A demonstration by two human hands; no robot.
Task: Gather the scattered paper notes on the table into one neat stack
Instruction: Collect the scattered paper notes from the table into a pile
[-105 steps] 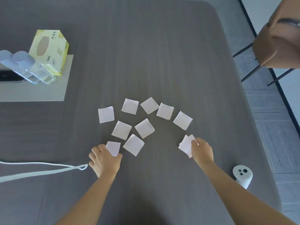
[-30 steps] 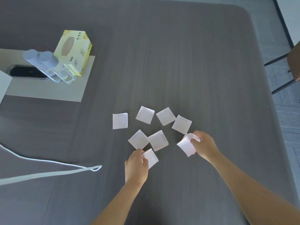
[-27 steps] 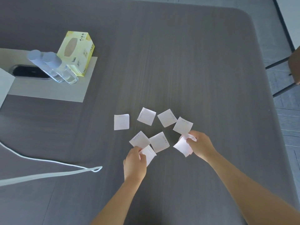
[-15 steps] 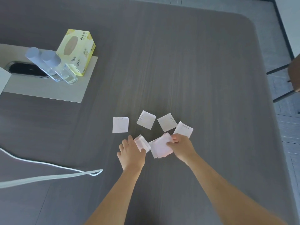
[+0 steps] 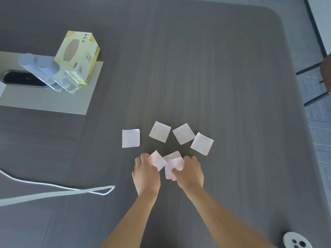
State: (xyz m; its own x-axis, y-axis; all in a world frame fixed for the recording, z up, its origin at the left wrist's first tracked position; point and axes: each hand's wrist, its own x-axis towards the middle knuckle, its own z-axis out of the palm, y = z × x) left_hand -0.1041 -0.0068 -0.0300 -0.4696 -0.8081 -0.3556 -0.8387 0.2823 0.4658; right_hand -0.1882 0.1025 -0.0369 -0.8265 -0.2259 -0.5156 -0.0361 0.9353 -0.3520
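Several white square paper notes lie flat on the grey table (image 5: 197,68): one at the left (image 5: 130,138), one beside it (image 5: 159,131), another (image 5: 183,133) and the rightmost (image 5: 202,143). Just below them my left hand (image 5: 146,174) pinches a small bunch of notes (image 5: 156,159) lifted at an angle. My right hand (image 5: 189,171) grips a loose bundle of notes (image 5: 172,162). The two bunches touch between my hands.
A yellow tissue box (image 5: 78,57) and two clear bottles (image 5: 52,76) stand on a pale mat (image 5: 53,102) at the far left. A white cord loop (image 5: 100,190) lies left of my hands. A white controller (image 5: 296,241) sits at the bottom right. A chair leg (image 5: 311,68) shows past the table's right edge.
My right hand has carried its bundle leftward and picked up the middle note. My left hand lifted notes off the table. Both hands have come together.
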